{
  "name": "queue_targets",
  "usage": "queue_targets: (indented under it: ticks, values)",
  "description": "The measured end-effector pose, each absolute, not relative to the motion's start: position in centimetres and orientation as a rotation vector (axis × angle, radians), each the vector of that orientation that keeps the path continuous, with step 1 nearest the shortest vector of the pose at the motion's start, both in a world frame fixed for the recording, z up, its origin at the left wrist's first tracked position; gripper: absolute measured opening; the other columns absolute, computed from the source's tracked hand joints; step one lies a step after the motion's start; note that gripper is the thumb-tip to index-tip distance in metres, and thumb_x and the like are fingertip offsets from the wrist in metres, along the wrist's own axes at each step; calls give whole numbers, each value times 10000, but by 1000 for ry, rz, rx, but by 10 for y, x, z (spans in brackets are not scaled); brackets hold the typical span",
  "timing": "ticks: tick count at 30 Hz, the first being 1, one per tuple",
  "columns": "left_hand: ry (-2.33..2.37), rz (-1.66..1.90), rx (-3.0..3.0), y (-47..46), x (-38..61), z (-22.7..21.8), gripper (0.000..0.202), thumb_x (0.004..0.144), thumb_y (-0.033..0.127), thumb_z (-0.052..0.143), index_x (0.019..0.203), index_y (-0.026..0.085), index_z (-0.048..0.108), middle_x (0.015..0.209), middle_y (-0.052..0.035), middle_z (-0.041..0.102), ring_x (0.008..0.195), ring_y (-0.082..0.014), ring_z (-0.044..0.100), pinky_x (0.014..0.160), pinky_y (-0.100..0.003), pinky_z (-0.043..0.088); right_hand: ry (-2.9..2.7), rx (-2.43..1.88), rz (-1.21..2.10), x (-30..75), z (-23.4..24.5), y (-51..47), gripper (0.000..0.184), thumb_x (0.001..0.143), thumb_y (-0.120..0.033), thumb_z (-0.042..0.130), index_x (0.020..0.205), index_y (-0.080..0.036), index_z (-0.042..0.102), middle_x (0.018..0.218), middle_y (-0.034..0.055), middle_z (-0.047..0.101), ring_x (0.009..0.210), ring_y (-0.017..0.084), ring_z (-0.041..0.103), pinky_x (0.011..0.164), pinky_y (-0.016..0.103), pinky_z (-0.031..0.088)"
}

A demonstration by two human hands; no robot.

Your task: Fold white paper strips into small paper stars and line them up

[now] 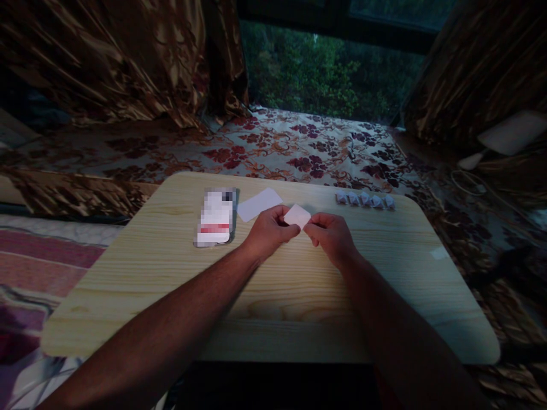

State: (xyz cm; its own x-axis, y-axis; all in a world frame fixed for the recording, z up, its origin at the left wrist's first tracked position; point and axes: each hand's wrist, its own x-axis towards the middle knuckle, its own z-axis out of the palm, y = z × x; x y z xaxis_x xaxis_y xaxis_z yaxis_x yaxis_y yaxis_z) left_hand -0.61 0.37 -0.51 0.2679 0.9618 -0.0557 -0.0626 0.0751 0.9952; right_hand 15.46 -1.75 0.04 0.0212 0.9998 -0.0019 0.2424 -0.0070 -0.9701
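Note:
A small piece of white paper (297,216) is held up between my two hands, above the middle of the wooden table (290,290). My left hand (272,229) pinches its left edge between thumb and fingers. On the other side, my right hand (328,232) grips the lower right corner with thumb and forefinger. Just beyond my left hand lies a larger white sheet of paper (260,205), flat on the tabletop. Several small folded paper pieces (364,199) stand in a row near the table's far right edge.
Left of the sheet lies a phone-like object (217,216), partly pixelated. A small pale scrap (439,253) is at the table's right edge. Behind the table runs a floral-covered ledge (307,145) below a window with curtains (149,62). A striped cloth (47,256) lies at left.

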Motion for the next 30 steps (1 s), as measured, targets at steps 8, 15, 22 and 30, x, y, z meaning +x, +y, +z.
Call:
queue_targets:
  ticks: [8,15,22,30]
  values:
    - [965,980,1197,4,-7,-5,245,609,146,722,825,152,606,598,49,571,463,-55,441,461,-205,286,-1372,-1422,1055,155,1,-18,114,673,-266,634,604,-178,615,447,-59,499,441,97,406,472,247,297]
    - [945,979,1189,4,-7,-5,242,611,139,715,827,153,607,599,53,571,459,-48,432,459,-200,283,-1439,-1434,984,156,-1,-17,137,681,-250,627,570,-180,590,455,-60,498,443,92,392,467,248,279]
    - [909,975,1171,4,-7,-7,206,633,135,684,824,152,609,552,54,556,444,-51,421,455,-199,279,-1435,-1420,989,157,-3,-17,135,681,-245,611,565,-183,581,450,-63,485,435,89,373,458,250,254]
    - [925,982,1183,5,-7,-9,206,630,146,686,822,151,610,550,48,564,440,-60,438,450,-202,285,-1402,-1433,982,155,-1,-17,134,657,-239,619,544,-183,575,440,-65,480,429,85,359,453,248,251]
